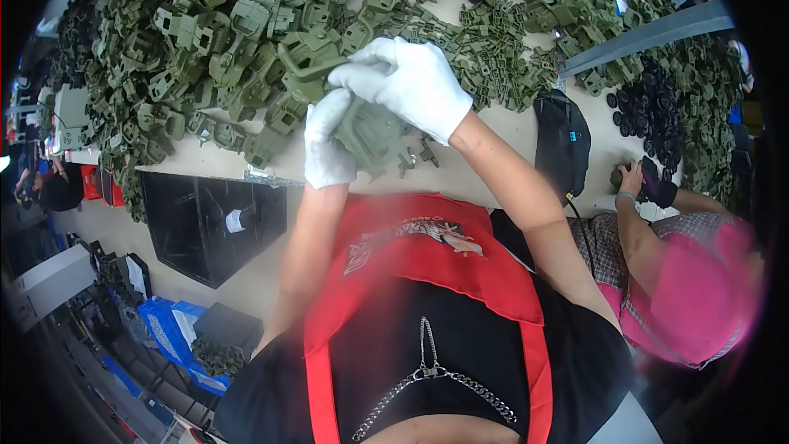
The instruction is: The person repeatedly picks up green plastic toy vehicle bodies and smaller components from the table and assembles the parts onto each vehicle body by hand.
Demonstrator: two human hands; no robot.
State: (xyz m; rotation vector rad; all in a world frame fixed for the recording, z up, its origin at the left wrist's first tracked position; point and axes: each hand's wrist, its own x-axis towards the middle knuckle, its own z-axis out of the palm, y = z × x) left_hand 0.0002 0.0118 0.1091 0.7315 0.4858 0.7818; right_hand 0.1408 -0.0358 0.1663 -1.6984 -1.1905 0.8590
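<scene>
Both my hands wear white gloves and are close together over the near edge of a heap of green plastic parts. The fingers of my left hand [329,144] are closed at the edge of a green moulded part [371,136], slightly blurred, with an open frame shape. My right hand [411,86] is bent over from the right, its fingers pinched together at the end of a green frame-like part [308,62]. The fingertips partly hide where each part is gripped. Small green connector pieces [427,150] lie on the table beside the blurred part.
Heaped green parts [197,41] cover the far side and left of the table [501,136]. Small green pieces [497,53] and black wheels [649,107] lie to the right. A black device [562,144] with a cable stands at the edge. A person in a pink cap [707,300] works at right.
</scene>
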